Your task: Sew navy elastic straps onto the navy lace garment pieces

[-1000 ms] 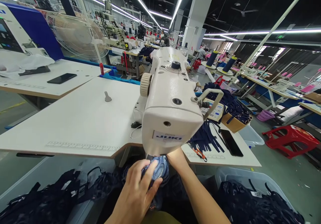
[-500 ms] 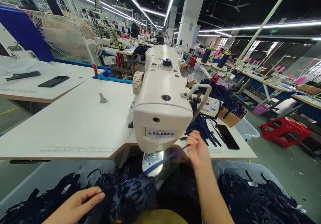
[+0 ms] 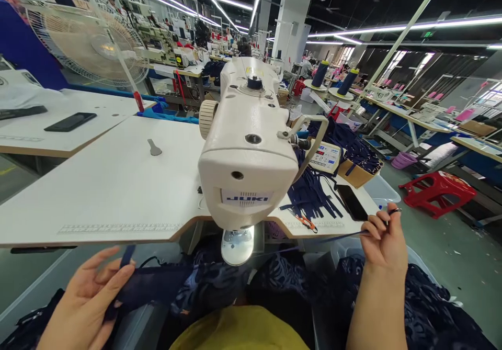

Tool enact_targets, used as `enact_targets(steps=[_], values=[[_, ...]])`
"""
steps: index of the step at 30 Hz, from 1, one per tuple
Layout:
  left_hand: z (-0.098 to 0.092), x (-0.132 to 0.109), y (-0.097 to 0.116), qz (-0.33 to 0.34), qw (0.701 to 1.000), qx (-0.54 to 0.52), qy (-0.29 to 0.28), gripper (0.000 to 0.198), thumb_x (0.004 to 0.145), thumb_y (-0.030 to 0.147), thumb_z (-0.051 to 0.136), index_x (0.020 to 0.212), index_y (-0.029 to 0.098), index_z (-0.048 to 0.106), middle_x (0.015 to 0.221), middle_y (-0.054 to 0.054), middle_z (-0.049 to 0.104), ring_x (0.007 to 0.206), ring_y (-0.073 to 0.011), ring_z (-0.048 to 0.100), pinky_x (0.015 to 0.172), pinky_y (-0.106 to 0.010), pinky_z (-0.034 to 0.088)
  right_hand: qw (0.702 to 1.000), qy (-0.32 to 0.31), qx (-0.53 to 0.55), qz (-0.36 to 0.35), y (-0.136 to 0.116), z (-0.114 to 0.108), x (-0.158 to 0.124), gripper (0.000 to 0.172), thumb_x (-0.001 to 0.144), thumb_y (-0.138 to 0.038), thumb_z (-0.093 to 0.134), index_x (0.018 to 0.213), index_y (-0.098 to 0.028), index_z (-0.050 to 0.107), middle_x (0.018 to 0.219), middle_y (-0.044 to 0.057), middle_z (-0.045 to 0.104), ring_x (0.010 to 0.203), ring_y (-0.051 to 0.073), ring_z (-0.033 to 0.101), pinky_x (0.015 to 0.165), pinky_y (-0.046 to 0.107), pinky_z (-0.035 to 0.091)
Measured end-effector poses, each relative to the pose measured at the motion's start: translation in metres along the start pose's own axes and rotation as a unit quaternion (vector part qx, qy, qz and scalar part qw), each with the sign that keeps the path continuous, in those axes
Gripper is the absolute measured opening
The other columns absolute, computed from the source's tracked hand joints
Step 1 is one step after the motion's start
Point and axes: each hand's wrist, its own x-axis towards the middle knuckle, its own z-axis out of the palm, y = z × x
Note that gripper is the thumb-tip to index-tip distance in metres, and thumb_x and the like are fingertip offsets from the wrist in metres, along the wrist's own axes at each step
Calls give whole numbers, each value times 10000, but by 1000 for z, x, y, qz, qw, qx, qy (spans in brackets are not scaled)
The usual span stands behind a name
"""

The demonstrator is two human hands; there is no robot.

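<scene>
My left hand (image 3: 88, 303) is closed on the plain band end of a dark navy bra (image 3: 219, 282) with a swirl pattern on its cups. A short strip of navy strap sticks up between its thumb and fingers. Out to the right, my right hand (image 3: 384, 243) has its fingers curled around the end of a thin navy strap (image 3: 329, 238), which runs taut leftward below the table edge. A small dark loop shows at its index fingertip. Between the hands stands the white JUKI sewing machine (image 3: 247, 177), its rounded metal plate (image 3: 237, 245) just above the bra.
Orange-handled thread snips (image 3: 308, 223) lie beside cut navy strips (image 3: 309, 195) and a black phone (image 3: 351, 202). A control panel (image 3: 324, 156) and a cardboard box (image 3: 356, 173) stand behind. Plastic bins of dark garments flank my lap. A red stool (image 3: 439, 193) is on the right.
My right hand has moved far right from beside the machine head, drawing the strap out and uncovering the snips. My left hand has moved left and up with the bra band. The view has shifted slightly.
</scene>
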Motion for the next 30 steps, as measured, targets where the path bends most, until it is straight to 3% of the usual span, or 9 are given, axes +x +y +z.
enact_targets(steps=[3,5,7,9,11,13,19,24,30], values=[[15,-12,31,-96,984,-143,-38,623,601,683,694,1081,303,579,710,106,688,741,-129,625,599,-212,504,991,13,-131,-19,14,15,-16,260,736,-312,750,927,-175,638,719,-51,547,464,1,416,334,63,307],[32,-24,50,-51,985,-110,-125,534,601,669,699,910,236,650,716,42,705,760,-160,644,631,-226,529,962,-43,-270,13,32,31,-41,288,782,-344,704,1003,-170,643,717,-27,588,433,14,398,332,97,291],[51,-39,66,38,975,-39,-214,418,701,610,644,845,220,681,736,8,707,746,-160,650,672,-223,536,900,-174,-384,109,53,47,-73,269,823,-339,659,1048,-197,623,713,-18,624,471,51,486,397,142,357],[69,-53,80,105,957,2,-272,341,765,549,601,818,223,686,696,15,685,665,-138,630,636,-202,523,822,-304,-453,163,72,63,-103,155,848,-304,627,966,-205,644,693,-29,629,549,81,555,530,187,438],[83,-63,90,140,943,9,-301,296,795,504,581,885,242,684,736,26,691,652,-125,623,634,-186,512,772,-375,-492,145,84,74,-124,89,858,-282,612,901,-215,653,717,-36,633,610,95,576,602,204,445],[90,-67,96,149,940,7,-306,291,806,484,573,960,258,673,815,25,706,706,-129,638,660,-183,510,747,-407,-509,133,88,80,-134,78,871,-274,596,904,-225,647,757,-39,644,651,102,589,632,204,443],[94,-65,101,145,924,27,-354,288,854,454,482,809,217,639,677,25,639,628,-119,583,593,-187,476,734,-432,-506,134,82,83,-136,104,883,-315,597,916,-230,649,757,-39,668,673,112,622,656,199,454],[94,-71,93,207,929,67,-299,256,872,397,455,793,215,617,685,30,630,622,-97,574,562,-156,448,731,-459,-492,113,88,78,-142,167,887,-360,593,895,-212,669,799,-8,691,708,122,640,672,201,463],[90,-69,85,378,874,78,-296,212,932,269,393,960,235,601,723,25,612,610,-69,597,586,-122,456,766,-438,-361,302,98,69,-140,215,940,-399,464,993,-201,527,795,-4,697,549,89,625,427,149,390]])
